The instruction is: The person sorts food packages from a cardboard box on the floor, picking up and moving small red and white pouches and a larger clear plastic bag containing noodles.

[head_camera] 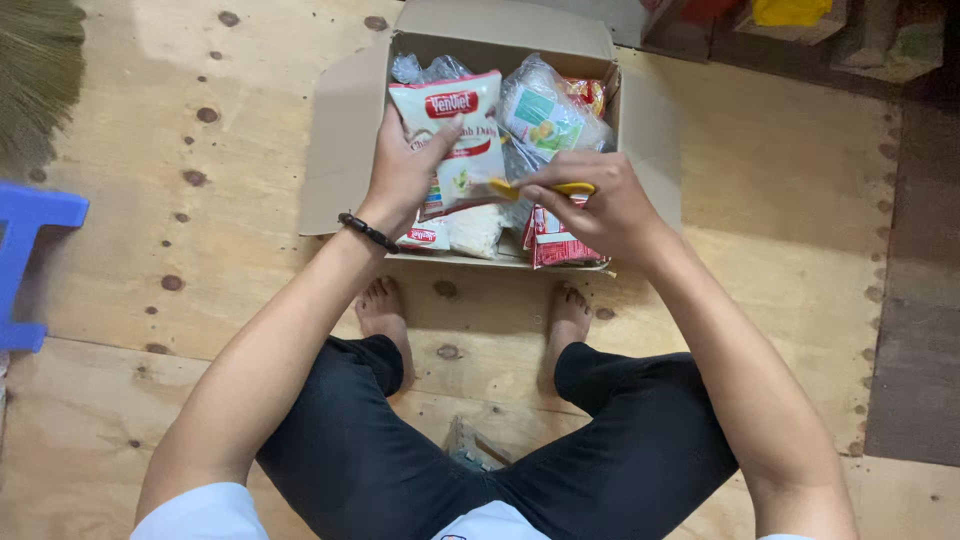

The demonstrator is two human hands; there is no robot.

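Observation:
My left hand [405,170] grips a white food packet [452,140] with a red label, held upright over an open cardboard box [345,130]. My right hand [600,205] holds yellow-handled scissors [540,188], whose tip touches the lower part of the packet. A black bead bracelet [367,232] circles my left wrist. Inside the box lie a clear bag with a green and white label [545,115] and a red packet [555,245]. I am squatting with bare feet right in front of the box.
The floor is plywood sheets [200,200]. A blue plastic stool [25,260] stands at the left edge and broom bristles [35,70] fill the top left corner. Dark flooring and some objects lie at the right and top right.

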